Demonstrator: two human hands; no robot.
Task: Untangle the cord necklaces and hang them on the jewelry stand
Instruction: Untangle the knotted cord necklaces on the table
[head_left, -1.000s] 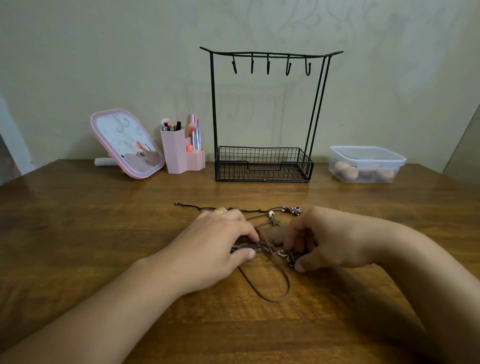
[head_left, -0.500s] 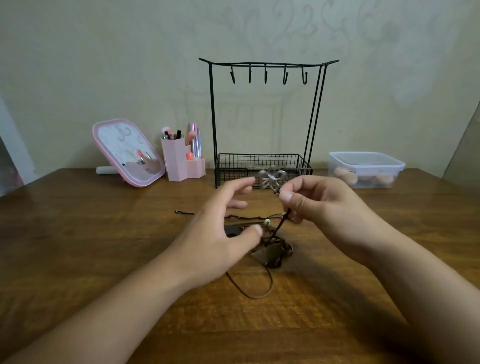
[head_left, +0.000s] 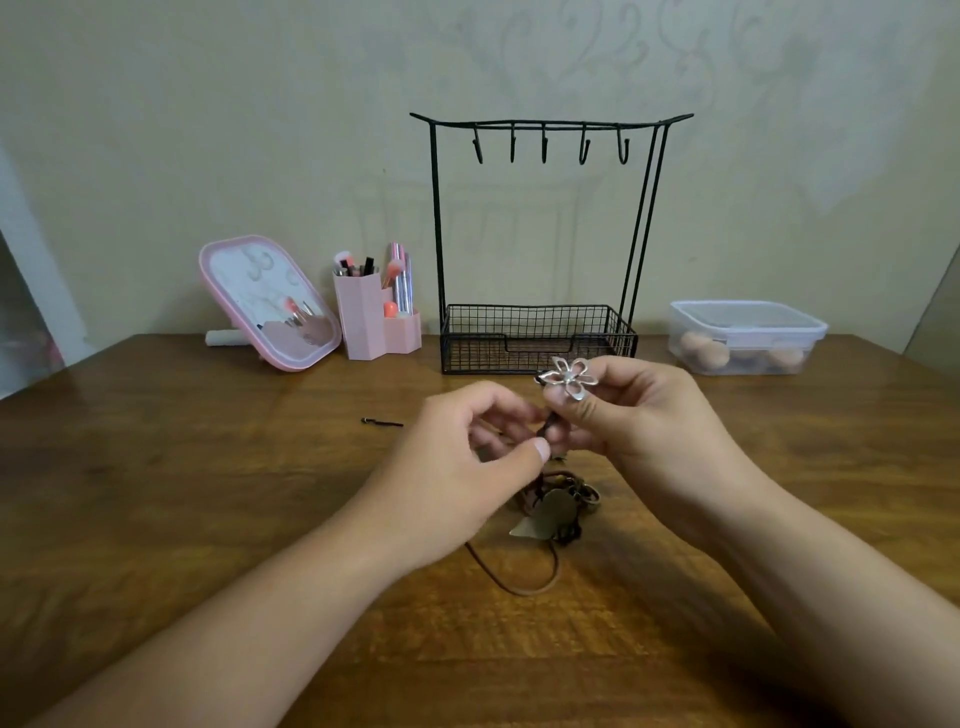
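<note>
My right hand (head_left: 644, 431) pinches a cord necklace just under its silver flower pendant (head_left: 567, 378), held above the table. Close beside it, my left hand (head_left: 467, 467) has thumb and fingers closed on the same brown cord a little lower. Beneath both hands a tangle of brown cord necklaces (head_left: 558, 512) with a bronze leaf-shaped pendant lies on the wooden table, and a cord loop (head_left: 524, 582) trails toward me. The black wire jewelry stand (head_left: 540, 234) stands at the back centre, its several hooks bare.
A pink mirror (head_left: 267, 304) and a pink brush holder (head_left: 371, 322) stand at the back left. A clear lidded box (head_left: 748, 335) with sponges sits back right. One loose cord end (head_left: 382, 422) lies left of my hands.
Both hands rose from the table. My right hand lifted the flower pendant out of the tangle, and my left hand closed on the cord beneath it.
</note>
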